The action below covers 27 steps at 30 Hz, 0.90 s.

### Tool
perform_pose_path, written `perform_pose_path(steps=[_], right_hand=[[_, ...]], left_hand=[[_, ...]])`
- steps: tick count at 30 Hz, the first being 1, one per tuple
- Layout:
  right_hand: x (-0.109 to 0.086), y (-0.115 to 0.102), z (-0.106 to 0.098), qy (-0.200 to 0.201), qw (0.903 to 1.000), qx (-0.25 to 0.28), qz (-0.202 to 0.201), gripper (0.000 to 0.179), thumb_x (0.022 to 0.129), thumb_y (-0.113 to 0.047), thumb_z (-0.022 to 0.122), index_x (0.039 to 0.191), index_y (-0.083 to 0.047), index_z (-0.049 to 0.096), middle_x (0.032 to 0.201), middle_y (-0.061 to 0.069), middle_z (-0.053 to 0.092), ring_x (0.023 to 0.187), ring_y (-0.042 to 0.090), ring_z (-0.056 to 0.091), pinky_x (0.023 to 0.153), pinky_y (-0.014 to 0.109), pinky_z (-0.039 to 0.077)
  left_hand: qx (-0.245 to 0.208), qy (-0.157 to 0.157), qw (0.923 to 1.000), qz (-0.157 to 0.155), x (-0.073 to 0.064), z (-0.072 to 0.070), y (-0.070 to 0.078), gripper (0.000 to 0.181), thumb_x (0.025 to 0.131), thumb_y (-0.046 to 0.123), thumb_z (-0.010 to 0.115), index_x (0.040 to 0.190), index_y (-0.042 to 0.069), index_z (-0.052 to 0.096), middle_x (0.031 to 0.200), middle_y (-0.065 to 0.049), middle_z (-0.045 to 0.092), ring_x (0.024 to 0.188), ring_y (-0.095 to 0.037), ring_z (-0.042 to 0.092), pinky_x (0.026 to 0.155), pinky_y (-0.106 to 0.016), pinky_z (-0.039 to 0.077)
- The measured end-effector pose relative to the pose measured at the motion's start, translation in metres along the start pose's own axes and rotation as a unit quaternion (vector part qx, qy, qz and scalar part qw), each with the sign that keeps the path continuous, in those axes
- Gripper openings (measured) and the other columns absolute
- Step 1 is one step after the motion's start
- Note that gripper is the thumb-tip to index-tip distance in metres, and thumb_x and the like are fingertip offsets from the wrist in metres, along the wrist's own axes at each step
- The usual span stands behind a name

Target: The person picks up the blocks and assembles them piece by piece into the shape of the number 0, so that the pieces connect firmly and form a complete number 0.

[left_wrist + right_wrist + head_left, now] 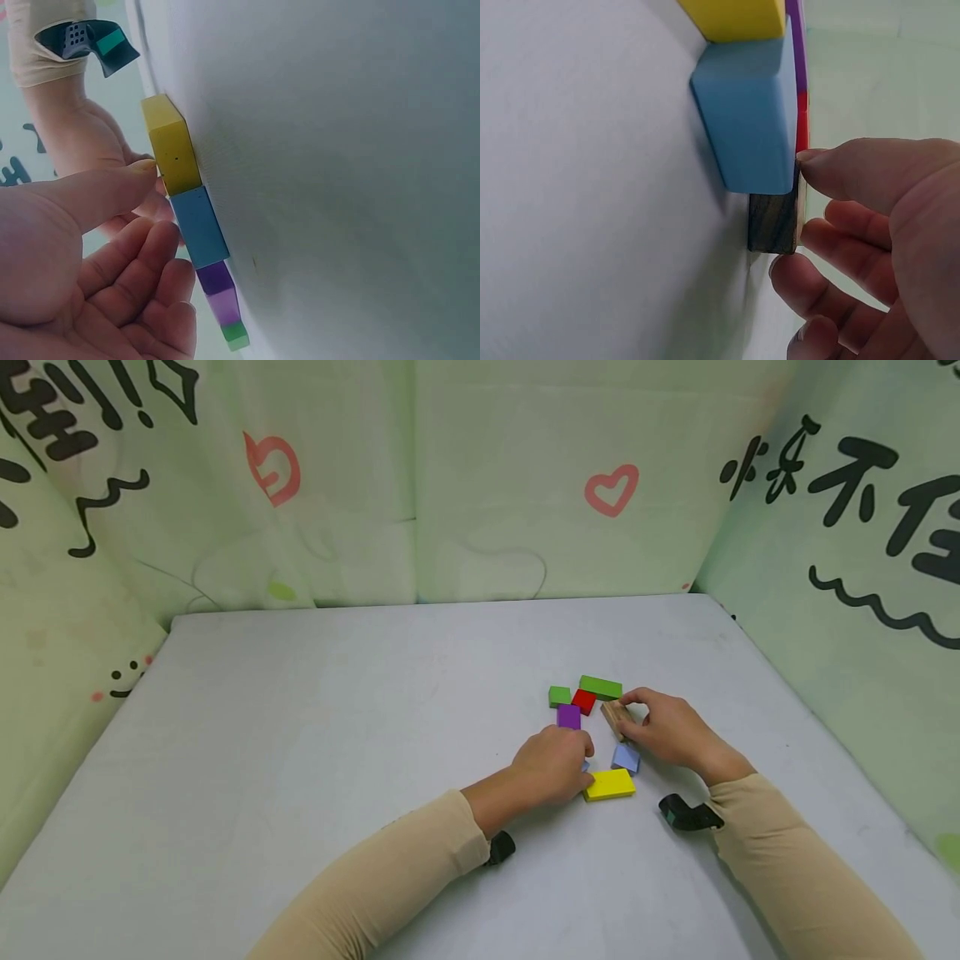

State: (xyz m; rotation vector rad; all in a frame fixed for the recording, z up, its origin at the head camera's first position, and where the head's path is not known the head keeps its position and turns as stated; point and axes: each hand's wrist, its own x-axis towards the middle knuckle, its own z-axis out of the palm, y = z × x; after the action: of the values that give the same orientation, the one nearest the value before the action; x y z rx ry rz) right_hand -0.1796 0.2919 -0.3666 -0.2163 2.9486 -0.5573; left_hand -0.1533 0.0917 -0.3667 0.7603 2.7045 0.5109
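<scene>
Several coloured blocks form a ring on the table. My left hand [551,764] is at its near left, loosely curled. The thumb tip meets the yellow block [610,785], and the fingertips are beside a blue block [199,226], mostly hidden in the head view. On the ring's right side, my right hand [671,727] pinches a brown wooden block [617,718] between thumb and fingers. A second blue block [626,758] sits between the wooden and yellow ones. Farther round are a purple block [568,717], a red block [584,701], a small green block [559,696] and a long green block [601,687].
The white table [300,735] extends around the ring. Printed green curtains [487,485] hang along its back and sides. A black wrist device [686,814] sticks out below the right sleeve, and another [501,847] below the left cuff.
</scene>
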Motion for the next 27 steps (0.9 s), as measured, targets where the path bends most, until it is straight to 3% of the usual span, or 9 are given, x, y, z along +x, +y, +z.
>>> perform_pose_path(steps=[14, 27], right_hand=[[-0.0029, 0.0007, -0.0032, -0.009, 0.9998, 0.009, -0.012, 0.045, 0.096, -0.022, 0.064, 0.132, 0.004, 0.055, 0.104, 0.021, 0.067, 0.085, 0.029, 0.06, 0.075, 0.044, 0.054], [0.0, 0.0017, -0.0087, -0.043, 0.9985, 0.024, -0.021, 0.046, 0.095, -0.02, 0.067, 0.134, 0.001, 0.055, 0.112, 0.022, 0.064, 0.09, 0.03, 0.059, 0.077, 0.044, 0.055]], left_hand=[[-0.004, 0.002, 1.0, 0.004, -0.0001, -0.0001, -0.0009, 0.032, 0.091, 0.031, 0.076, 0.12, 0.018, 0.071, 0.1, 0.009, 0.068, 0.085, -0.009, 0.055, 0.076, -0.019, 0.049], [-0.004, 0.002, 1.0, 0.006, -0.0006, -0.0006, -0.0011, 0.032, 0.091, 0.031, 0.076, 0.12, 0.018, 0.071, 0.101, 0.009, 0.068, 0.086, -0.009, 0.055, 0.077, -0.019, 0.05]])
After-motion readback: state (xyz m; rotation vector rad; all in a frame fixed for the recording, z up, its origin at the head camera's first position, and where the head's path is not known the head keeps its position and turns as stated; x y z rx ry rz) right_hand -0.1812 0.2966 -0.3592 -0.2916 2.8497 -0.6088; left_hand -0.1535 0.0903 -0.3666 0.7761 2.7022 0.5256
